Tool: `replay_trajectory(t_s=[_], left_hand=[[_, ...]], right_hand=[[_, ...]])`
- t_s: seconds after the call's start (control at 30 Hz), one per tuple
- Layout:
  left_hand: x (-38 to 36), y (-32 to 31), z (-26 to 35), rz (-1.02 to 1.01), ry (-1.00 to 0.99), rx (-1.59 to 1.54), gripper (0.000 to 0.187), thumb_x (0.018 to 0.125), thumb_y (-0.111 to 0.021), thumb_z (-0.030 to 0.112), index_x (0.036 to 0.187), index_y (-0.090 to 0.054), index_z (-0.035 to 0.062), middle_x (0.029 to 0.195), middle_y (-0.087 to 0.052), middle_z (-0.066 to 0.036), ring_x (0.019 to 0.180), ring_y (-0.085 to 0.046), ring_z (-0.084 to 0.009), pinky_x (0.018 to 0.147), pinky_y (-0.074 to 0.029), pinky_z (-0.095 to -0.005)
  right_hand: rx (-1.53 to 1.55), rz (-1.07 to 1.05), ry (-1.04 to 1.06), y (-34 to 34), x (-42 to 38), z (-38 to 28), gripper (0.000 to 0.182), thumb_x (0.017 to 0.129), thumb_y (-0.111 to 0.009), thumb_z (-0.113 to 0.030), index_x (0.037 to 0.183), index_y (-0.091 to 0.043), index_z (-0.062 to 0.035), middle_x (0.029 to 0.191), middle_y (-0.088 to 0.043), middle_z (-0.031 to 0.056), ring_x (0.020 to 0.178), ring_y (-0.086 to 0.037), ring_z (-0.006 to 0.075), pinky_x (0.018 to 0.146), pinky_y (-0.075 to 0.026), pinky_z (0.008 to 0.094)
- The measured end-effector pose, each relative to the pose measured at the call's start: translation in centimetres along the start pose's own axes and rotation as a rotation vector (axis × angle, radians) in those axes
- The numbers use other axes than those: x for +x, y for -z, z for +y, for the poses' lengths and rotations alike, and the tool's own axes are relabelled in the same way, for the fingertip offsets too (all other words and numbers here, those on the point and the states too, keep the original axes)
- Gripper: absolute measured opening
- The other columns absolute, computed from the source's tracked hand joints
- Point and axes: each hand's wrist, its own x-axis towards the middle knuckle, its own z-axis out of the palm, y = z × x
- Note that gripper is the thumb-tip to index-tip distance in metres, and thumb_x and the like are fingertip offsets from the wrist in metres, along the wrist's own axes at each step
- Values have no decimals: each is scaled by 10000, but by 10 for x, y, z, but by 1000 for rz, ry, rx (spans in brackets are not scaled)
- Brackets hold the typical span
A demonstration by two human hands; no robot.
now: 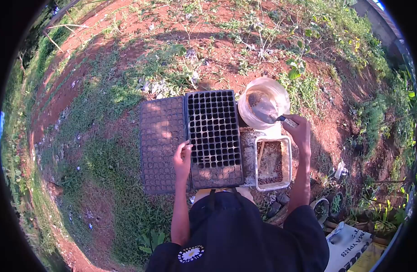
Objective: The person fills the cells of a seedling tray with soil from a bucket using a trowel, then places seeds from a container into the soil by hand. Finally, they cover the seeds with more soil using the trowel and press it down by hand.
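My right hand (298, 130) is wrapped round the handle of a trowel (266, 111). Its blade is tilted down inside a round, translucent bucket (281, 88) with dark soil in the bottom. My left hand (183, 156) hovers or rests at the left edge of a black seedling tray (213, 122), with its fingers curled; whether they pinch anything is hidden. Most cells of this tray look hollow, while the nearest rows are filled with brown soil. On the left lies a second seedling tray (162, 145), its cells filled with soil.
A rectangular white tub (287, 163) holding small brown bits and a thin stick stands below the bucket. Grass and red soil (117, 154) surround the trays. A printed sack (349, 249) lies at lower right, near pots (321, 208).
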Motion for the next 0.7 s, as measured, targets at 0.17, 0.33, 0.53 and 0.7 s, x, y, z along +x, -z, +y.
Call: replay_trajectory(t_s=[0.17,0.33,0.53,0.7], left_hand=[[-10,13,-15,29,61,5,287,1002,-573,168,1238,-626,13,1031,-709,-71,863,-614,-94,796,-499,-254],[-18,17,-13,7,99,-45,282,986,-602,190,1221,-652,43,988,-714,-56,843,-624,-88,769,-504,-275],[-29,23,-13,-131,239,-200,333,1030,-542,227,1287,-601,24,1093,-707,-80,896,-646,-107,806,-505,-263],[-52,35,-19,-166,289,-289,363,1052,-488,269,1288,-597,16,1105,-705,-83,874,-647,-104,776,-507,-252]], right_hand=[[52,-141,-16,-9,-41,-38,306,771,-760,-110,1068,-751,-36,999,-755,129,861,-725,181,860,-562,318],[55,-207,119,-36,-86,-56,296,760,-755,-79,1053,-754,-38,984,-756,129,860,-723,188,852,-561,334],[-20,-315,102,-66,-126,-55,307,730,-802,-162,1033,-776,-114,964,-762,74,790,-623,214,862,-463,374],[0,-437,29,-82,-161,-40,320,729,-812,-159,1045,-774,-116,969,-763,78,797,-646,215,848,-469,358]])
